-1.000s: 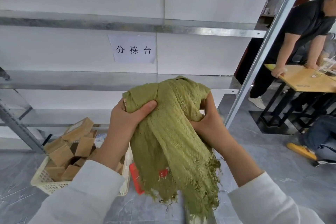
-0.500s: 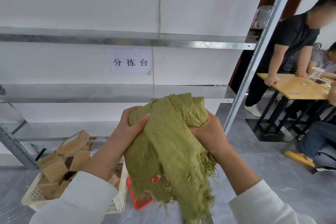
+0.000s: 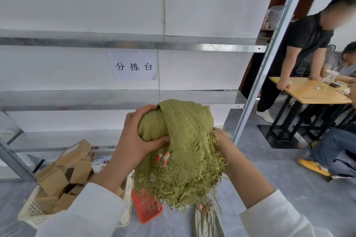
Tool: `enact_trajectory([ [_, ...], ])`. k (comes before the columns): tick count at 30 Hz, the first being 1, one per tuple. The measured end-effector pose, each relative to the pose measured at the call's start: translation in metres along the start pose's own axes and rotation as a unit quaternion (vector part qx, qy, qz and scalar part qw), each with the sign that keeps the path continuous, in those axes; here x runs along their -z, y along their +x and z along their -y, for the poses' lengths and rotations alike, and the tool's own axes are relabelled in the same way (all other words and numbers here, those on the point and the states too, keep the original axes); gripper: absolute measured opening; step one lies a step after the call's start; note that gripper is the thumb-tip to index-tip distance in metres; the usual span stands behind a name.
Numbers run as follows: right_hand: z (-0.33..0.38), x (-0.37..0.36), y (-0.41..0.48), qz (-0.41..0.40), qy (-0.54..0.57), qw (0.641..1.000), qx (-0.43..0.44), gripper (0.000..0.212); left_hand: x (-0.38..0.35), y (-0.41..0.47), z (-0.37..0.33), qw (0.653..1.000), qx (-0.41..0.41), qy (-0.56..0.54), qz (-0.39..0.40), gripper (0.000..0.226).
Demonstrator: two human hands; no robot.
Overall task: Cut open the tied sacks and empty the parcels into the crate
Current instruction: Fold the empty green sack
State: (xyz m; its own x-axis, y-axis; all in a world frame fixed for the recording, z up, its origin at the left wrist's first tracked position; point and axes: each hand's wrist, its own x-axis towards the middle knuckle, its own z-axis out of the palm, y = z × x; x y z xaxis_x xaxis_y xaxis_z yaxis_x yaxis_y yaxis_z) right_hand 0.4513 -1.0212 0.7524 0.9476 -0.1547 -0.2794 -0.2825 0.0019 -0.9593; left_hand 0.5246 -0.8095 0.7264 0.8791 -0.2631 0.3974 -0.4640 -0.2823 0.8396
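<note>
I hold a limp green woven sack (image 3: 185,144) bunched up in front of my chest, its frayed cut edge hanging down. My left hand (image 3: 136,138) grips a rolled wad of it on the left. Behind the frayed folds, my right hand (image 3: 224,141) clutches the right side, fingers mostly hidden. A cream plastic crate (image 3: 30,213) stands on the floor at lower left, filled with several brown cardboard parcels (image 3: 63,175).
A red flat object (image 3: 148,206) lies on the floor beside the crate, and a pale woven sack (image 3: 208,221) lies below the green one. Metal shelving (image 3: 119,100) runs across the wall ahead. A person (image 3: 300,52) leans on a wooden table (image 3: 312,92) at right, another sits behind it.
Both hands have gathered the sack into a tighter bundle, the left hand rolling cloth into a wad. The hanging part has shortened. The view has tilted slightly upward.
</note>
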Motion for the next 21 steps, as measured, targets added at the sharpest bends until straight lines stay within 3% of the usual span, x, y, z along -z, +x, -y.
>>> enact_trajectory([
  [2,0.0,-0.008,0.0,0.016,0.065,0.998,-0.019,0.019,0.0,0.002,0.005,1.0,0.003,0.009,-0.025,0.076],
  [4,-0.002,-0.012,0.001,0.045,0.054,0.997,-0.011,0.016,0.001,0.004,0.008,0.999,0.0,0.021,-0.045,0.076],
  [8,-0.007,-0.017,0.01,0.016,-0.017,0.997,0.077,0.099,-0.005,0.007,0.003,0.997,0.014,-0.012,-0.071,0.078],
  [9,-0.008,-0.018,0.012,0.001,-0.03,0.994,0.103,0.108,-0.007,0.008,0.001,0.996,0.022,-0.039,-0.075,0.077],
  [13,-0.003,-0.013,0.015,-0.021,-0.055,0.979,0.194,0.079,-0.006,0.014,-0.008,0.976,0.093,-0.172,-0.095,0.06],
  [17,0.0,-0.004,0.018,-0.014,-0.089,0.98,0.179,0.079,-0.003,0.015,-0.006,0.937,0.194,-0.288,-0.032,0.057],
  [20,0.001,-0.002,0.019,-0.003,-0.149,0.975,0.165,0.126,0.001,0.015,-0.004,0.905,0.255,-0.336,0.061,0.052],
  [21,0.003,0.001,0.018,0.015,-0.143,0.978,0.149,0.127,0.002,0.016,0.0,0.892,0.277,-0.345,0.089,0.051],
])
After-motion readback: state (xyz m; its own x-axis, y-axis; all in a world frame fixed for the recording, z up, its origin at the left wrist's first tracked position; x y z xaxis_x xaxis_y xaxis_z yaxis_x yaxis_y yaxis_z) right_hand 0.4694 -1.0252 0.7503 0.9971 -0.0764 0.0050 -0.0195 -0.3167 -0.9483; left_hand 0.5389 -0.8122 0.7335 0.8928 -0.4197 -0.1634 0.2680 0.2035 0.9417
